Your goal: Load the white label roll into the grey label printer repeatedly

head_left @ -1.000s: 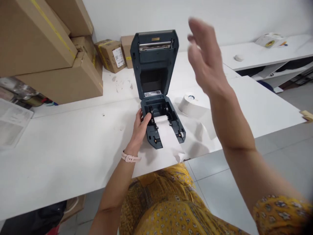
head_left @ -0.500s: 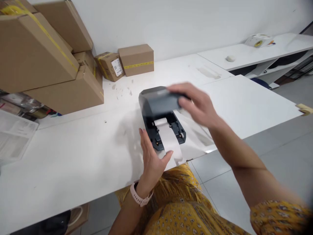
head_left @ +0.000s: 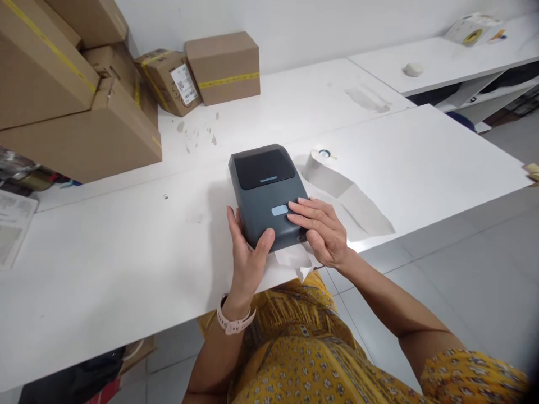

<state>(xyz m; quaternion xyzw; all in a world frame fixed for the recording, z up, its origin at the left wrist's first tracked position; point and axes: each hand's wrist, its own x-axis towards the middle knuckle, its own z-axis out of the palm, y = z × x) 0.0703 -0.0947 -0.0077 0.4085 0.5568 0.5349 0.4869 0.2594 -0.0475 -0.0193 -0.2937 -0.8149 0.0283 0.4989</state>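
Observation:
A dark grey label printer (head_left: 259,216) sits on the white table with its lid down. My left hand (head_left: 246,266) grips its front left corner, thumb on top and fingers along the side. On the front right of the lid lies my right hand (head_left: 323,231), its fingers stretched out beside the pale blue button (head_left: 279,210). A white paper strip (head_left: 295,257) comes out at the printer's front and hangs near the table edge. Behind my right hand stands a roll of white labels (head_left: 314,165), partly unrolled to the right. The inside of the printer is hidden.
Cardboard boxes (head_left: 227,67) with yellow tape are stacked at the back left. A white table (head_left: 118,258) runs along the wall. At the back right are a small white round thing (head_left: 413,69) and a white box (head_left: 474,31) on a shelf unit.
The lid has come down and the printer is closed. My right hand has moved from the raised lid to its front right. The view has shifted, and the label roll now shows.

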